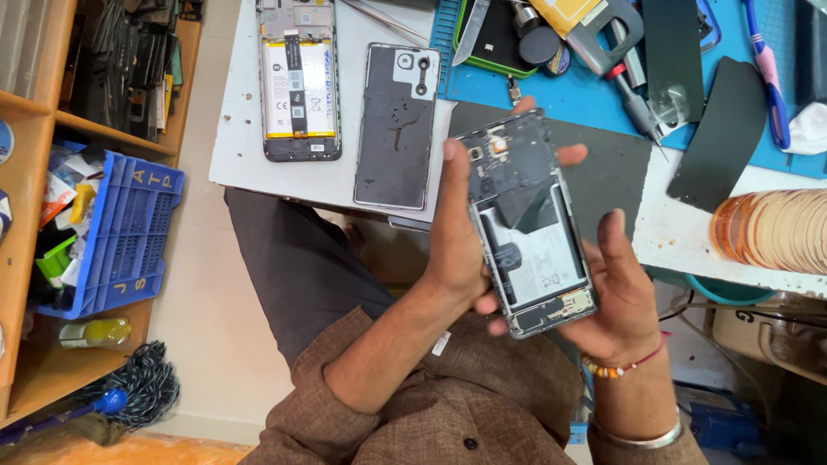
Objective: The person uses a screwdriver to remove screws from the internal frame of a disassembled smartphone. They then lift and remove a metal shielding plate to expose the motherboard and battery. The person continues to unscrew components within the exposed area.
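Above the person's lap, the left hand (457, 237) grips the left edge of an opened phone (527, 220), its back off and battery showing; the right hand (622, 288) cradles its right side and lower end, fingers curled around it. Beyond them on the tabletop (237, 138) lie a second opened phone (298, 82), a detached back cover (396, 125) and a blue work mat (568, 95).

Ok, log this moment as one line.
left hand: grips opened phone | right hand: supports phone | phone: back off, battery exposed | table: second opened phone, back cover
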